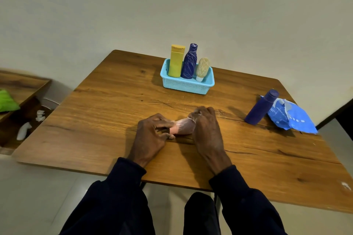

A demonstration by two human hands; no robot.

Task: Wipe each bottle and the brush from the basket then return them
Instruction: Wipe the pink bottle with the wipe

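Head: hands (pixel 152 133) (pixel 205 129) curled around probable bottle (pixel 183 128)

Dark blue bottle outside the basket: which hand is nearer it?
Right. The right hand sits left of the dark blue bottle, not touching; the left hand lies farther left.

Matt wood-grain bench (pixel 248 158) with dark cracks, perforated light-blue plastic basket (pixel 188 85), smooth matt plastic bottles, glossy crinkled blue packet (pixel 294 118), thin translucent wipe (pixel 181 125)
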